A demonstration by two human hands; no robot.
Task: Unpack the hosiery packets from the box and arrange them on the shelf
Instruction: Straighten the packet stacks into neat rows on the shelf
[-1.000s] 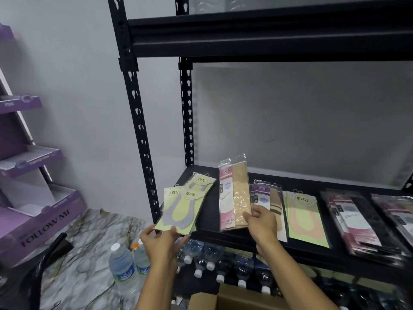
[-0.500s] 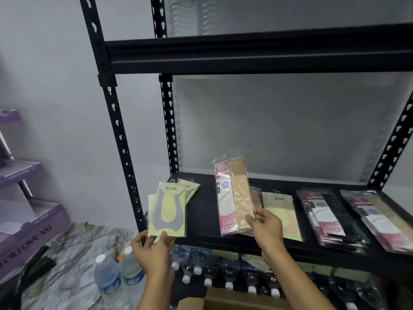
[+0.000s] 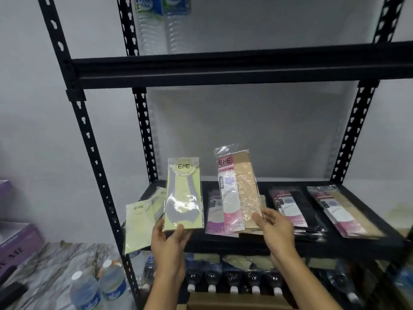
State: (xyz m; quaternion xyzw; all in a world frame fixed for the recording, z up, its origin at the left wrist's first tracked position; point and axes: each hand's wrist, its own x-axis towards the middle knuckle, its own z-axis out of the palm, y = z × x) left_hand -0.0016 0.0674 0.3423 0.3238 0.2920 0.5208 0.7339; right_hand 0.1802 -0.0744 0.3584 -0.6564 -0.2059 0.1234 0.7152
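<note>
My left hand [image 3: 169, 239] grips the bottom of a yellow-green ENE packet [image 3: 184, 195] with a grey sock shape, held upright in front of the black shelf [image 3: 245, 248]. Another yellow-green ENE packet [image 3: 137, 224] hangs off the shelf's left corner. My right hand [image 3: 276, 231] holds a pink-and-beige stocking packet [image 3: 240, 191] upright by its lower edge. Flat on the shelf lie a purple-pink packet [image 3: 214, 218], a pink-and-black stack [image 3: 295, 209] and a pink-and-beige stack [image 3: 342, 209]. The cardboard box [image 3: 234, 304] shows at the bottom edge.
Water bottles [image 3: 234, 278] fill the level under the shelf, and two more [image 3: 98, 287] stand on the marble floor at left. More bottles [image 3: 163, 23] stand on the upper shelf. Black uprights [image 3: 89, 139] frame the shelf. A purple display box [image 3: 15, 245] sits far left.
Both hands have lifted their packets higher and more upright. The view has tilted up and shifted right, showing the upper shelf's bottles.
</note>
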